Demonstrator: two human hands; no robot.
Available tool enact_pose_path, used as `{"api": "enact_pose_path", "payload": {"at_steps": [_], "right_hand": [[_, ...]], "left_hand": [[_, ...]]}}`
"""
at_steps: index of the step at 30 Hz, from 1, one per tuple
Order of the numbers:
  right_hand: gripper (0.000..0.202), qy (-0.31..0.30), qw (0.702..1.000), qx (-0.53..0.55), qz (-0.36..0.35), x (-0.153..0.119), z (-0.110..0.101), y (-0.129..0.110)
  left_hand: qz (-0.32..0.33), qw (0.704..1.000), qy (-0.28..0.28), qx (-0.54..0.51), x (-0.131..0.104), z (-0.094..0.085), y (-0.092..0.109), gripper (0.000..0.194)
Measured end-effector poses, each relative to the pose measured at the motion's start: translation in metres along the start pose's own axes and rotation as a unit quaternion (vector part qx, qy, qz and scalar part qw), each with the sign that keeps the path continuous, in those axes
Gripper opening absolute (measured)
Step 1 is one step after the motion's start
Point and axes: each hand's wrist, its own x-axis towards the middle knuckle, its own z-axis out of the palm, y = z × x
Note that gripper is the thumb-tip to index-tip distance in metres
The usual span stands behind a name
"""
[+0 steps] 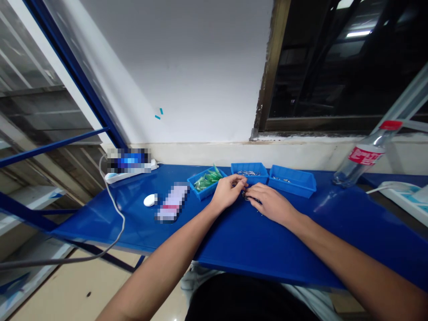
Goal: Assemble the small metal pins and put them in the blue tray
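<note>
My left hand (230,191) has its fingers curled together, close in front of the middle blue bin. Beside it, my right hand (267,200) is bent low over the table, its fingertips near those of the left. Small dark metal pieces (245,195) show between the fingertips; their exact shape is too small to tell. The middle bin (259,167) holds thin shiny metal parts. On its left a blue bin (200,196) holds green packets (207,179). The right bin (301,183) has a few small metal parts inside.
A blurred phone (173,203) and a white round object (150,200) lie on the blue table (220,245) at left. A cable (122,218) hangs over its left edge near a power strip (133,173). A bottle (364,156) stands at the back right.
</note>
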Motion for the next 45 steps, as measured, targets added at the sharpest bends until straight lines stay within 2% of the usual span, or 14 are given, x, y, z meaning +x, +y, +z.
{"api": "enact_pose_path", "payload": {"at_steps": [5,13,25,35,39,45], "right_hand": [[0.020,-0.014,1.000,-0.021,0.004,0.001,-0.001,0.001],[0.021,-0.003,1.000,-0.015,-0.001,0.002,-0.003,-0.004],[0.020,-0.010,0.999,0.003,0.035,0.001,-0.003,0.001],[0.015,-0.060,0.994,-0.093,-0.020,0.011,-0.014,0.002],[0.014,-0.028,0.997,-0.070,-0.010,0.011,-0.011,0.006],[0.014,0.115,0.989,0.051,0.076,0.009,-0.014,0.006]], "left_hand": [[0.002,1.000,-0.005,-0.002,0.000,0.000,0.000,0.031],[0.004,1.000,-0.009,0.005,0.000,0.000,0.000,0.033],[0.002,1.000,-0.015,0.016,-0.001,-0.001,0.006,0.032],[0.002,1.000,-0.019,0.017,-0.001,0.000,0.005,0.028],[0.005,0.999,-0.012,0.038,-0.001,-0.002,0.006,0.026],[0.014,0.998,-0.007,0.055,-0.002,-0.002,0.006,0.023]]}}
